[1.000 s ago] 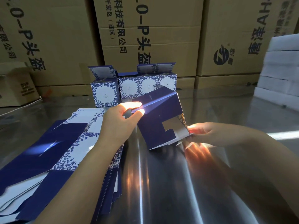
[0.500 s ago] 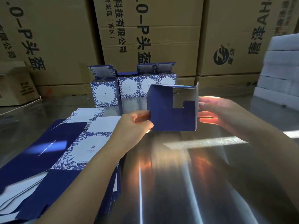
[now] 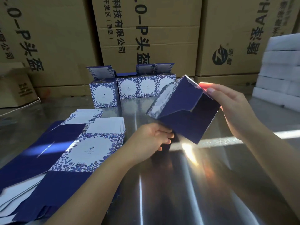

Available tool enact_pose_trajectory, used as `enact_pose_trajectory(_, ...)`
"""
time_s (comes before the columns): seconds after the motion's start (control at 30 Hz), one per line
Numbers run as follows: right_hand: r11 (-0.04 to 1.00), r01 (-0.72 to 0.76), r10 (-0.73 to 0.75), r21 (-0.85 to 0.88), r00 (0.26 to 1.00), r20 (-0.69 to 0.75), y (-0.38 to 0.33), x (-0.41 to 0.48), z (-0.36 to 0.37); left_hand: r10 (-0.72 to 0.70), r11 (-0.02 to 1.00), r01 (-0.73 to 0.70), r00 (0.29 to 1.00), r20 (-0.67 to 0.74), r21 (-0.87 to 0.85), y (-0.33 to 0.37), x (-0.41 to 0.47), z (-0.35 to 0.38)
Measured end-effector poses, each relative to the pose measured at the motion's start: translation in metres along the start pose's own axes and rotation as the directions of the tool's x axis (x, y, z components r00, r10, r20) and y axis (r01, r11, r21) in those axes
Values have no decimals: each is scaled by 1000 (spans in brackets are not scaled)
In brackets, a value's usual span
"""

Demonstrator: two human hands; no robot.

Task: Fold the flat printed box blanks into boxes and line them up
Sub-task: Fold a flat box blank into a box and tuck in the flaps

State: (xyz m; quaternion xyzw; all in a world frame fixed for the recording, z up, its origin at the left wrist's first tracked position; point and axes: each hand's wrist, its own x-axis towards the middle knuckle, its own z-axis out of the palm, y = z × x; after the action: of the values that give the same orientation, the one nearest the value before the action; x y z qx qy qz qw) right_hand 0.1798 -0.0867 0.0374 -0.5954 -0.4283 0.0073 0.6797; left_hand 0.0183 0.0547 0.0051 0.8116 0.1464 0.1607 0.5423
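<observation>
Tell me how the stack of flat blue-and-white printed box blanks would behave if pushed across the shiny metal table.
The stack of flat blue-and-white printed box blanks would probably shear, since its sheets already lie fanned and offset. It likely slides easily, as the shiny metal table looks smooth. Single thin blanks would probably flex.

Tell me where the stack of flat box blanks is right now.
In the head view, the stack of flat blanks lies on the metal table at lower left, under the left forearm, in front of the folded boxes standing by the cartons.
</observation>
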Motion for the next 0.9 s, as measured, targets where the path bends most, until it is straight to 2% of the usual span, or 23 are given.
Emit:
enact_pose_trajectory(0.1,998,55,-54,16,998,-19,-3,-2,1,28,994,-40,994,110,100,-7,-1,9)
enact_pose_trajectory(0.17,997,75,-75,10,997,-12,-3,-2,1,58,962,-98,985,160,253,-10,-2,8)
enact_pose_trajectory(0.23,997,72,-72,0,997,14,-3,-4,2,84,877,-179,971,226,446,-11,-3,5)
enact_pose_trajectory(0.3,997,65,-64,-30,997,38,-1,-6,4,77,736,-253,953,293,628,-14,-2,0)
enact_pose_trajectory(0.4,991,73,-65,-109,995,73,4,-9,10,-104,533,-196,950,294,823,-24,1,-5)
enact_pose_trajectory(0.47,990,57,-44,-132,994,98,6,-11,14,-236,473,-132,934,269,871,-28,3,-8)
enact_pose_trajectory(0.57,988,59,-40,-146,991,131,6,-13,15,-267,456,-62,942,203,888,-28,6,-12)
enact_pose_trajectory(0.7,978,77,-46,-193,986,162,7,-16,17,-204,474,162,976,-71,865,-22,1,-21)
enact_pose_trajectory(0.8,972,84,-47,-219,985,168,7,-16,17,-18,604,215,966,-257,768,-12,-1,-24)
enact_pose_trajectory(0.9,969,94,-56,-230,984,167,7,-16,17,185,779,103,905,-383,619,-3,-1,-20)
